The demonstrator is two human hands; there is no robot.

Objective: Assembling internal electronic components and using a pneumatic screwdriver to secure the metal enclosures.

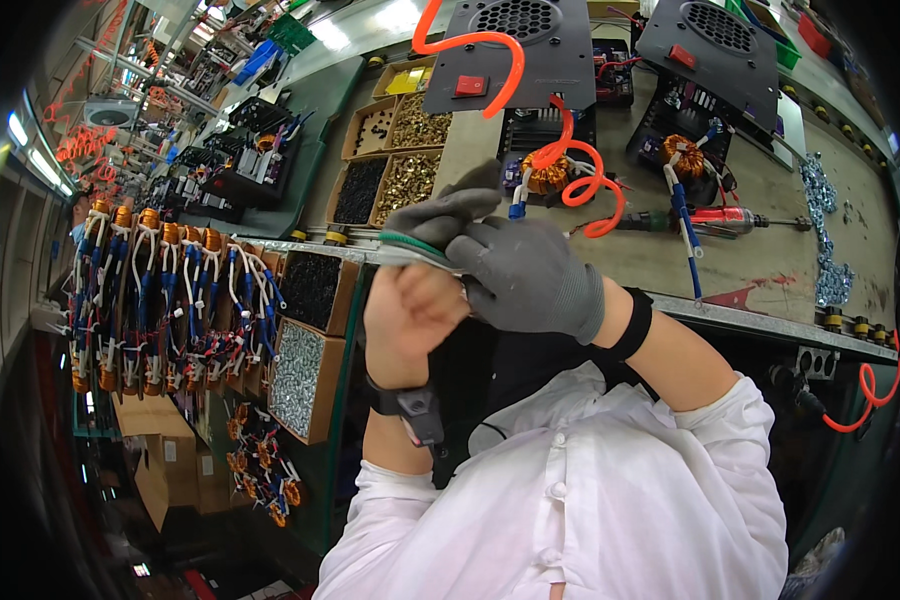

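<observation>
Head view, looking down past your white coat [590, 490]: your two hands meet just in front of your chest, at the near edge of the desk [770, 262]. Your left hand [410, 312] is bare, with a dark strap [410, 402] at the wrist. Its fingers are curled nearly closed, and they sit partly inside a second grey glove [440, 215] whose green-edged cuff [415, 246] lies across the knuckles. Your right hand [530, 275] wears a grey glove and a black wristband [632, 325]; its fingers are closed on that cuff, pinching it against the left hand. The loose glove's empty fingers stick up and away from you, over the desk edge.

To your left, below the desk, open cardboard boxes [308, 340] hold small screws and dark parts, and beside them hang rows of copper coils with blue and white wires [160, 290].

On the desk just beyond your hands lies a copper coil [548, 175] with a looped orange cable [590, 185] around it. To the right of it sits a red-handled screwdriver [720, 217], and a scatter of silver screws [828, 240] lies near the right edge. Farther back stand trays of brass and black fasteners [395, 160]. Two dark panels with round vent grilles [530, 50] and red switches lean at the back of the desk.
</observation>
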